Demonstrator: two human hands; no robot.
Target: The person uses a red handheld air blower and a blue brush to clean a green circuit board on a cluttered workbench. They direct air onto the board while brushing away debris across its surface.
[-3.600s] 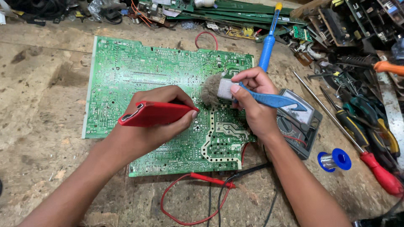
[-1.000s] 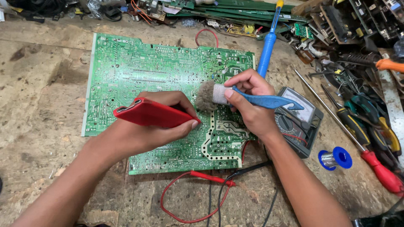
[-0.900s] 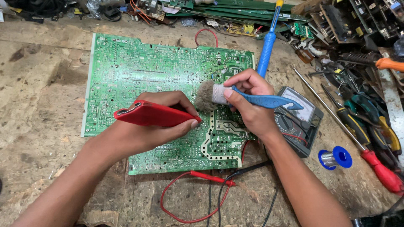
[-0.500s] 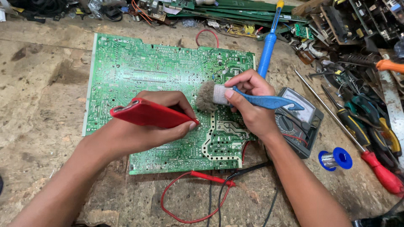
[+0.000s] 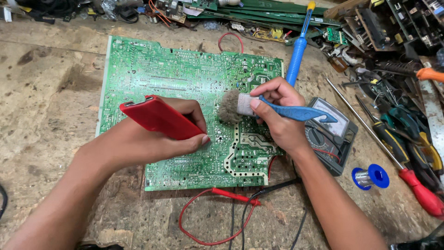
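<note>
L hand (image 5: 152,139): fingers clamped on red phone (image 5: 159,118), angled over circuit board (image 5: 185,106), likely as light | R hand (image 5: 277,115): fingers clamped on blue brush (image 5: 259,105), bristles touching board mid-area | board flat on bench (image 5: 41,92), multimeter (image 5: 330,134) beside.

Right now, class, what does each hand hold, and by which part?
The left hand grips a red phone by its lower end. The right hand pinches a blue-handled brush at its ferrule, bristles on the green circuit board.
</note>
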